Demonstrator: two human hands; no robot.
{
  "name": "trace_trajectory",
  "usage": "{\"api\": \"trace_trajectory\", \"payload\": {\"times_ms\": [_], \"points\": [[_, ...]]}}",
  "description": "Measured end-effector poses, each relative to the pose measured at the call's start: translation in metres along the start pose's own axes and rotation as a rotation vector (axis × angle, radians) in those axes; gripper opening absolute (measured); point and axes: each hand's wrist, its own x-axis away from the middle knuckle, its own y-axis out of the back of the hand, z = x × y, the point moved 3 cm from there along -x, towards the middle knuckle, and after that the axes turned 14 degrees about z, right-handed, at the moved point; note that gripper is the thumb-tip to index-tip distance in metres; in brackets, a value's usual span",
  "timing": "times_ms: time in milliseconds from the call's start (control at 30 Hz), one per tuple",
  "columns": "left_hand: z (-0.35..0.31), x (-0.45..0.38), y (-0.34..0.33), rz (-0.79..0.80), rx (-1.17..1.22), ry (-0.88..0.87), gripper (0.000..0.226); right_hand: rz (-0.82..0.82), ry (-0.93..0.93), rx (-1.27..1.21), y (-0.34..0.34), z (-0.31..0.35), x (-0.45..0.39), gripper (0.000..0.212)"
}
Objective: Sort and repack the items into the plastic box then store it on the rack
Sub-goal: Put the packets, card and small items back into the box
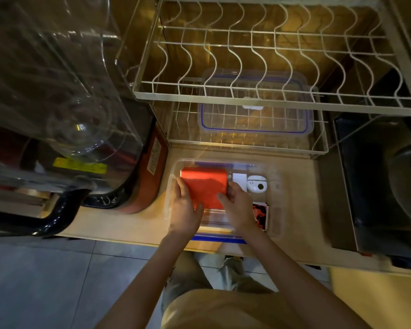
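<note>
— So, what am I seeing on the left?
— My left hand (184, 205) is curling its fingers on the red packet (205, 187), inside the plastic box (274, 210) on the counter.
— And the right hand (239, 206)?
— It is pinching the packet's other edge. I am thinking: lay it flat, beside the white device (256, 183).

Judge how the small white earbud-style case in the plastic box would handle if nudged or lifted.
The white case looks rounded and glossy, so probably slippery and apt to slide in the plastic box. It seems small, likely light. Its hard-looking shell suggests it stays rigid.
</note>
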Motion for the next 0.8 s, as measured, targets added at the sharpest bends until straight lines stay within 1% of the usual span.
{"api": "trace_trajectory", "payload": {"times_ms": [67,167,333,433,500,567,633,700,800], "points": [[0.005,-0.003,-0.004,0.040,-0.036,-0.004,0.089,0.006,-0.009,0.002,0.000,0.000,-0.002,0.018],[0.010,-0.007,-0.007,0.105,-0.114,0.010,0.084,-0.006,-0.018,0.028,0.001,0.001,-0.004,0.017],[0.008,-0.014,0.000,0.155,-0.201,0.030,0.075,-0.070,-0.071,0.126,0.004,0.000,-0.009,0.023],[0.006,-0.019,0.004,0.127,-0.236,0.041,0.072,-0.162,-0.065,0.196,0.004,0.003,-0.009,0.028],[0.005,-0.018,0.003,0.077,-0.288,-0.005,0.066,-0.182,-0.018,0.215,0.001,0.006,-0.007,0.027],[0.004,-0.013,0.002,0.004,-0.348,-0.076,0.058,-0.128,0.012,0.289,-0.004,0.007,-0.006,0.028],[0.003,-0.010,0.001,-0.042,-0.373,-0.116,0.053,-0.054,0.004,0.429,-0.007,0.007,-0.003,0.035],[0.003,-0.011,0.000,-0.035,-0.379,-0.118,0.054,-0.005,0.009,0.548,-0.007,0.009,-0.001,0.041],[0.004,-0.011,-0.002,0.006,-0.386,-0.110,0.057,0.058,0.013,0.620,-0.008,0.008,0.001,0.046]]}}
